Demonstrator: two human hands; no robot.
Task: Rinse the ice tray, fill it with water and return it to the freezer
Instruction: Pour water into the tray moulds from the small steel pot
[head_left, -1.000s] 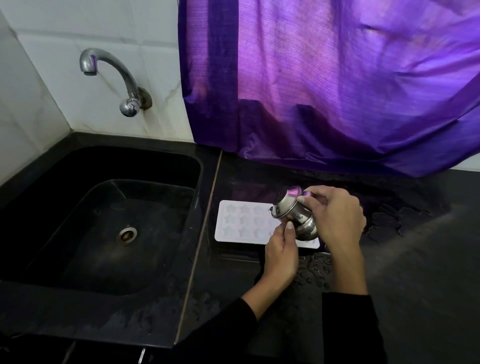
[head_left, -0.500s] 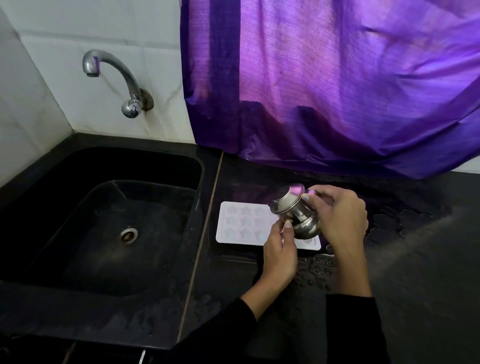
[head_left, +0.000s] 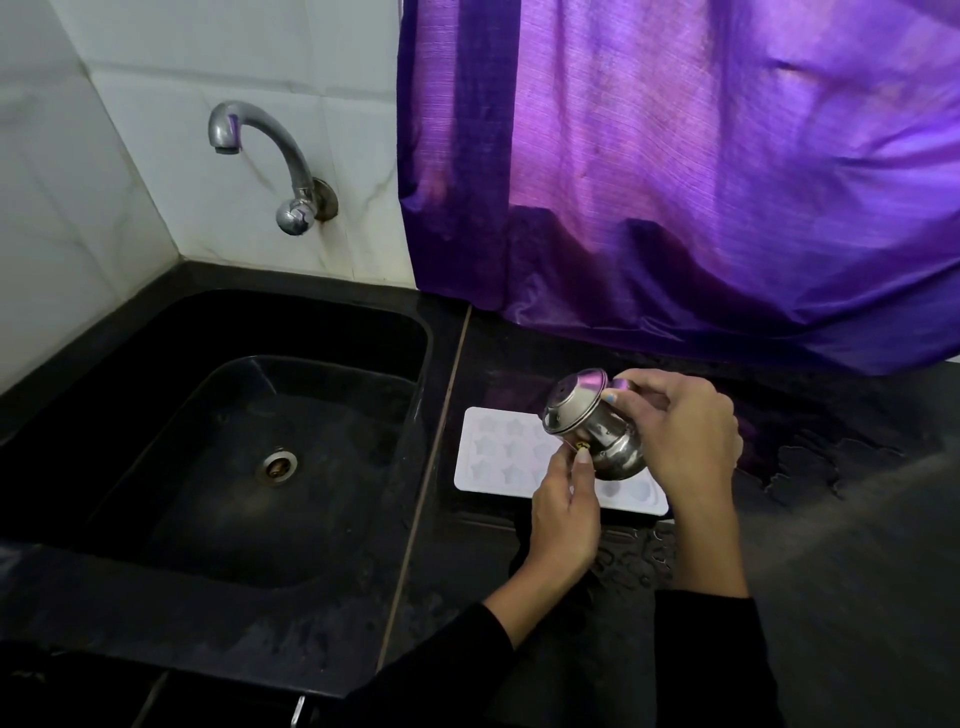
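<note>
A white ice tray (head_left: 501, 452) with star-shaped cells lies flat on the black counter (head_left: 841, 545), just right of the sink. Over its right half, a small steel pot (head_left: 589, 426) is tipped to the left, mouth toward the tray. My right hand (head_left: 680, 431) grips the pot from the right side. My left hand (head_left: 566, 509) reaches up from below, its fingertips pinched against the pot's lower side. The tray's right part is hidden behind the pot and hands. I cannot tell whether water is leaving the pot.
A black sink (head_left: 249, 441) with a metal drain (head_left: 276, 464) fills the left. A steel tap (head_left: 270, 156) juts from the white tiled wall. A purple curtain (head_left: 701, 171) hangs down to the counter behind the tray. Water drops (head_left: 639, 561) lie on the counter near the tray.
The pot has tipped slightly more to the left over the tray. Both hands have stayed on it in nearly the same place.
</note>
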